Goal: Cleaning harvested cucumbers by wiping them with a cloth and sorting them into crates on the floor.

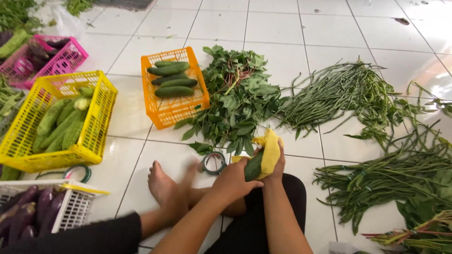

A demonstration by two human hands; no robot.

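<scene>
Work in hand: a cucumber (253, 166) is being rubbed with a yellow cloth (269, 151), just in front of the orange basket (175, 112) and nearer to the person.
Left hand: the left hand (233, 181) is closed around the lower part of the cucumber and holds it tilted.
Right hand: the right hand (278, 165) is wrapped around the cloth, which is pressed to the cucumber; its fingers are mostly hidden behind the cloth.
Done, as I judge: four cucumbers (170, 80) already lie in the orange basket, so a part of the lot seems finished.
Left, as I judge: the one in the hands is not yet put away; I see no loose cucumbers waiting on the floor, so how many remain I cannot tell.
Right of the orange basket: a heap of leafy greens (238, 96), touching it, and further right the long beans (339, 94).
Left of the orange basket: a yellow basket (96, 122) with bitter gourds (61, 127); behind that, a pink basket (63, 59).
In front, to the left: a white basket (77, 207) with purple eggplants (28, 209).
In the way: a roll of tape (214, 163) and the person's bare foot (165, 188) lie between the hands and the orange basket; the leaves also come close to the hands.
</scene>
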